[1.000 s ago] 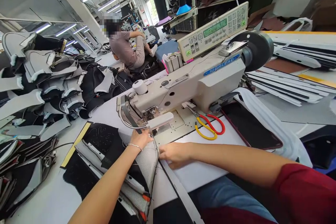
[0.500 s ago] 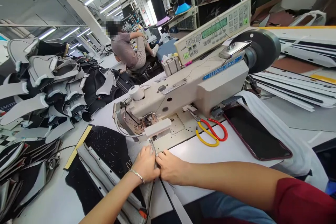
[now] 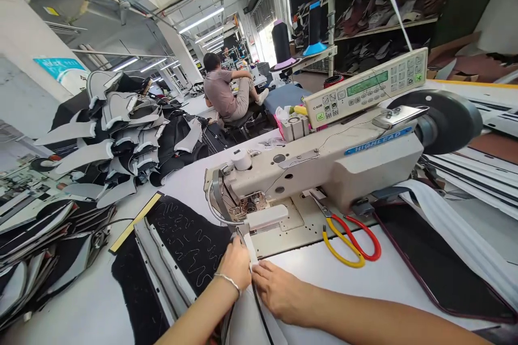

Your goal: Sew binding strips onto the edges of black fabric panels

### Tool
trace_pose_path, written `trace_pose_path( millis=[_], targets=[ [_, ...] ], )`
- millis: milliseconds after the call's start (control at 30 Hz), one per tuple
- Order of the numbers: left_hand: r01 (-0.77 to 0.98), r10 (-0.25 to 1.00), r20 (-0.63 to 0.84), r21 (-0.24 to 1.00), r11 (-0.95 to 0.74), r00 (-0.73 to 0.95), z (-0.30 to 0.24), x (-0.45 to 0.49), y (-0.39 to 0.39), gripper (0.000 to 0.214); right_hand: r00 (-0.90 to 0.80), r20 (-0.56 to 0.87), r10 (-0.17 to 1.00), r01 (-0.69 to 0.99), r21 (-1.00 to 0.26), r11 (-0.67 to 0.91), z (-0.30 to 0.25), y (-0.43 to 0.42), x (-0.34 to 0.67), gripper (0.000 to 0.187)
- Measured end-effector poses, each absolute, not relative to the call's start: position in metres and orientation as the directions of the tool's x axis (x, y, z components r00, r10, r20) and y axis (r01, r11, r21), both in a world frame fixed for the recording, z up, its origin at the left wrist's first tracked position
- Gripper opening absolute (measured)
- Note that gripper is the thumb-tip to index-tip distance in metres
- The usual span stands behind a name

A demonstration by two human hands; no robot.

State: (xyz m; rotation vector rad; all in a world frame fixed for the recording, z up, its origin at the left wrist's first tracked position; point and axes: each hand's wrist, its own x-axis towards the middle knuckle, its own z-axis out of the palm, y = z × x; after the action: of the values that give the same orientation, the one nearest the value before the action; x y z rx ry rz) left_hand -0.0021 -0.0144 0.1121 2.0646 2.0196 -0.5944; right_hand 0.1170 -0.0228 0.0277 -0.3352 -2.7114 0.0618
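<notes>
At the front of the sewing machine [image 3: 299,172], my left hand [image 3: 236,267] is closed on the edge of a light grey fabric piece, close to the presser area. My right hand [image 3: 281,291] lies just to the right and lower, its fingers bent onto a white strip with black piping [image 3: 262,310] that runs down between my wrists. The white end of the strip [image 3: 251,248] shows above my fingers, beside the needle plate. My fingertips partly hide where fabric and strip meet. Left of my left arm lie a black panel with loose threads [image 3: 190,240] and folded grey pieces [image 3: 165,267].
Red-and-yellow scissors [image 3: 352,242] and a dark phone [image 3: 441,259] lie right of my hands. Stacked grey and black pieces [image 3: 121,140] fill the left side. Thread cones [image 3: 281,43] stand behind the machine's control panel [image 3: 366,89]. A person [image 3: 229,91] sits further back.
The view has swung left and up, so the machine sits further right and lower. My hands have drawn slightly apart, and the white strip's end now shows between them.
</notes>
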Motion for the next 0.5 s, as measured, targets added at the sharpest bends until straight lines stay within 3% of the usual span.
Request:
trace_pose_path(
  millis=[200, 500],
  targets=[
    [0.98, 0.938, -0.346, 0.19, 0.062, 0.007, 0.105, -0.037, -0.014, 0.021, -0.919, 0.368, 0.141, 0.169, 0.044, 0.985, 0.028, -0.028, 0.121, 0.015],
    [0.968, 0.931, -0.364, 0.242, 0.06, 0.034, 0.101, -0.037, -0.024, 0.024, -0.928, 0.32, 0.192, 0.2, -0.008, 0.98, 0.045, -0.009, 0.127, 0.012]
  ],
)
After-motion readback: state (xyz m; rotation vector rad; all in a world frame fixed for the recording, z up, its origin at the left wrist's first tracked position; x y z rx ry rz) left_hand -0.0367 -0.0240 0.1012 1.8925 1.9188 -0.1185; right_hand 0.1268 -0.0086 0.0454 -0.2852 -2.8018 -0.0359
